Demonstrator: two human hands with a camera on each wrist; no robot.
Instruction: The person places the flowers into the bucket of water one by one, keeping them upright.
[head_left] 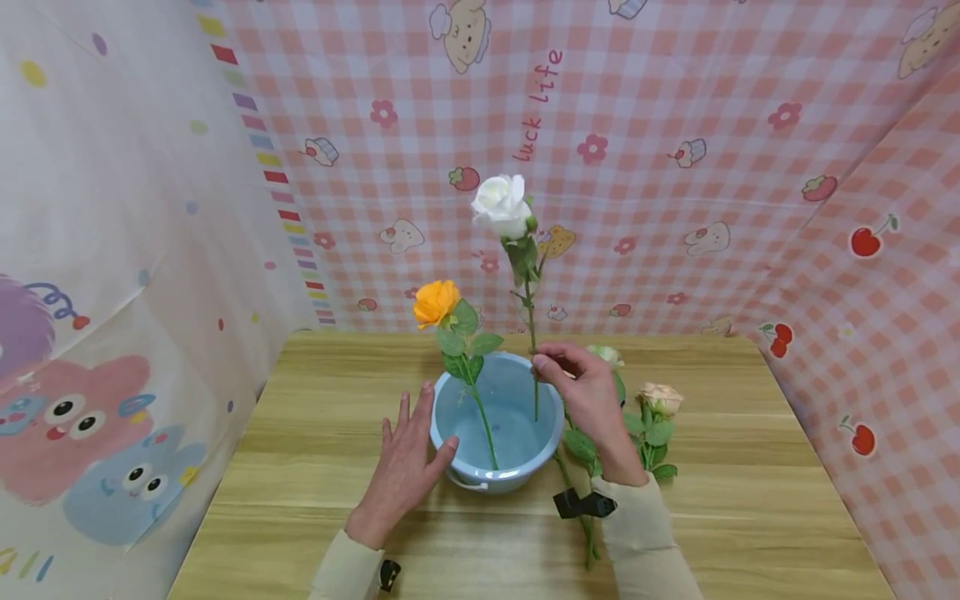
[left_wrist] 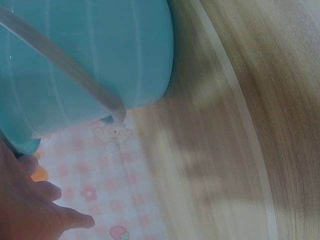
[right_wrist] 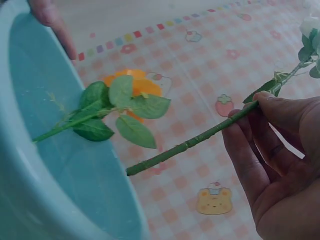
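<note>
A light blue bucket (head_left: 498,477) stands on the table, and an orange rose (head_left: 437,303) leans inside it toward the left. My right hand (head_left: 588,396) pinches the green stem of a white rose (head_left: 501,205) between thumb and fingers. That rose is upright, its bloom high above the bucket; in the right wrist view the cut end of its stem (right_wrist: 165,156) hangs free near the rim. My left hand (head_left: 408,467) rests with spread, straight fingers against the bucket's left side. In the left wrist view its fingers (left_wrist: 47,191) show beside the bucket wall.
Right of the bucket, partly under my right forearm, lie a peach rose (head_left: 660,399) and a whitish-green rose (head_left: 606,356) with leafy stems. The bucket's pale handle (left_wrist: 65,62) hangs down its side. A checked cloth (head_left: 637,108) hangs behind the wooden table (head_left: 315,433).
</note>
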